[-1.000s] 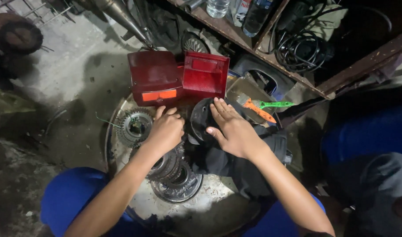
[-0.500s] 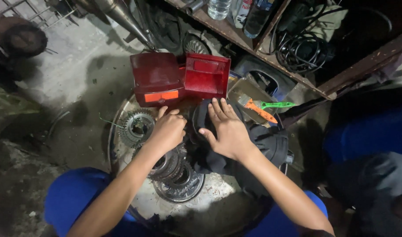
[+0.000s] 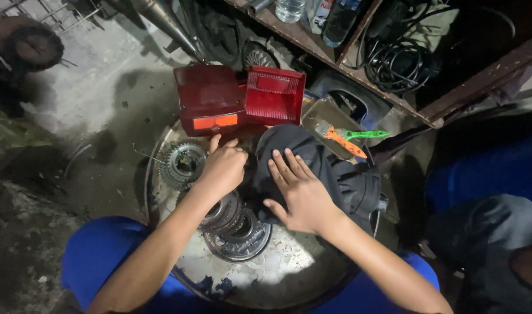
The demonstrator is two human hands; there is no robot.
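My right hand [image 3: 301, 192] lies flat, fingers spread, on a dark cloth [image 3: 341, 174] that covers something on a round metal tray [image 3: 277, 279]. My left hand [image 3: 222, 168] is curled with its fingers closed just left of the cloth, above a stack of toothed metal rings and gears [image 3: 234, 224]. What the left fingers grip is hidden. A loose gear [image 3: 183, 163] lies to the left on the tray.
Two red tail-light lenses [image 3: 239, 99] lie beyond the tray. An orange and a green brush [image 3: 347, 136] rest in a small tin pan. A shelf with bottles [image 3: 330, 14] and coiled cable [image 3: 396, 61] runs at the back. Another person's legs [image 3: 498, 232] are at the right.
The right hand has slid down and toward me over the dark cloth, which now covers the round part seen before. The left hand has stayed close to the gear stack.
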